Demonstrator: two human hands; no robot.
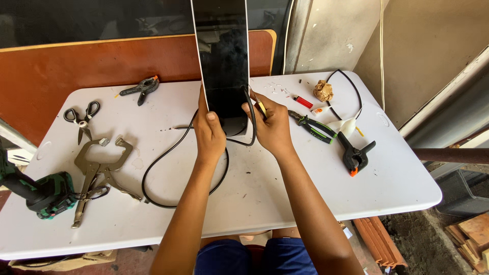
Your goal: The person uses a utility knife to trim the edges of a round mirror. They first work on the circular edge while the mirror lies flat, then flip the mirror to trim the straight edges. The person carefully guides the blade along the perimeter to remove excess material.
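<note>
Over the middle of the white table (285, 183), the head view shows both hands gripping the lower end of a tall, dark, glossy panel (222, 56) held upright: the left hand (210, 133) has its fingers wrapped around the left edge, and the right hand (272, 126) is closed on the right edge, pinching a black cable (168, 158) and a small yellow piece against it. The cable loops down across the table below the panel. A steady job, I judge, needs both grips firm on the edges, the panel kept vertical, and the cable slack, clear of the pliers (313, 126) and clamp (354, 153) beside the right hand.
</note>
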